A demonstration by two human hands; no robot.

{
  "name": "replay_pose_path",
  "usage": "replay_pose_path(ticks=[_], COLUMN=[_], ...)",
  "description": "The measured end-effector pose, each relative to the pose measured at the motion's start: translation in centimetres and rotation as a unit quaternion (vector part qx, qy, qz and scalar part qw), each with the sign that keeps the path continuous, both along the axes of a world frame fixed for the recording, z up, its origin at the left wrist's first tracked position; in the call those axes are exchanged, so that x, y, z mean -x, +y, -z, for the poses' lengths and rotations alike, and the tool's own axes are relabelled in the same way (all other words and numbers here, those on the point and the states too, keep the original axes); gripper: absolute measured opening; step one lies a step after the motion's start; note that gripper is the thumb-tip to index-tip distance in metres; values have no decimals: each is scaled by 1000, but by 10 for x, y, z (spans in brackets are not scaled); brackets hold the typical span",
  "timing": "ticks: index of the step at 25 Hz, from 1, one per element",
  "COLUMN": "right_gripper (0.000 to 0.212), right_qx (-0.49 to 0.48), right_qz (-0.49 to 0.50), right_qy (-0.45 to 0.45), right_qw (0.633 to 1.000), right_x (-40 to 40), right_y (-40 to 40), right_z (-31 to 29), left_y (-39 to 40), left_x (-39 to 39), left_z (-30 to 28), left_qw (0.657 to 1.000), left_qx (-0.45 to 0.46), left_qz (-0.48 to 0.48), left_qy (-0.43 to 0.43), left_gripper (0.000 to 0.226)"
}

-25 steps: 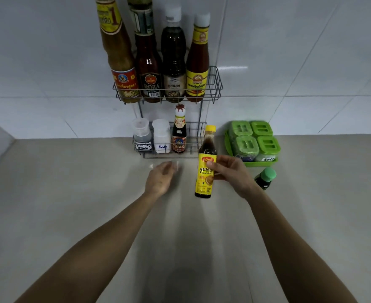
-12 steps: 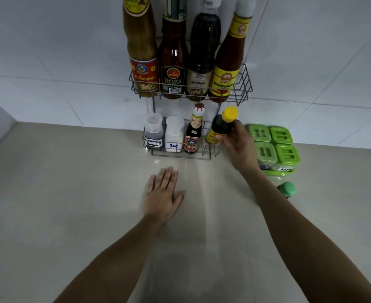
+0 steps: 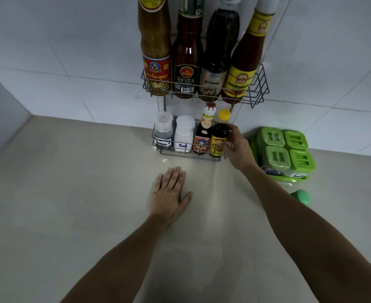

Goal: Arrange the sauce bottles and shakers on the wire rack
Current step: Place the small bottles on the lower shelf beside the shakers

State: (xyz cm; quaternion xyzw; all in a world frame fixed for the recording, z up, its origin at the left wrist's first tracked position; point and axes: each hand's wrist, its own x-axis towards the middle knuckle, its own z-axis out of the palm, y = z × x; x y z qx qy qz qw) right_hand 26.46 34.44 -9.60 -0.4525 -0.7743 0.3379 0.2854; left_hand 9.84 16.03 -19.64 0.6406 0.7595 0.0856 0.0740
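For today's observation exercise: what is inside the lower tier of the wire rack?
In the lower tier stand a grey shaker, a white salt shaker, a small red-labelled bottle and a yellow-capped bottle in the right hand. The hand covers the tier's right end.

At twelve o'clock the four tall bottles (image 3: pixel 202 51) lose their caps to the top edge; at three o'clock the right arm (image 3: pixel 289 204) hides most of a green-capped jar (image 3: pixel 301 196).

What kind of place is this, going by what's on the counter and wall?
Most likely a home kitchen counter: a two-tier wire rack of sauce bottles against a white tiled wall, a shaker labelled Salt on its lower shelf, and green-lidded seasoning containers beside it.
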Motion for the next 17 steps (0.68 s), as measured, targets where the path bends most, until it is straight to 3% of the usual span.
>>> replay_pose_path(ticks=[9, 14, 17], right_gripper=[51, 59, 40], right_qx=[36, 22, 22], right_qz=[23, 88, 128], right_qy=[-44, 7, 49], right_qw=[998, 996, 990], right_x=[-3, -23, -61], right_y=[-3, -49, -107], right_z=[9, 14, 31], left_y=[0, 4, 15], left_x=[0, 1, -15], left_z=[1, -6, -27], left_qw=[1000, 999, 997], left_qx=[-2, 39, 20], left_qz=[2, 13, 59], left_qy=[4, -11, -35], left_gripper=[71, 73, 72])
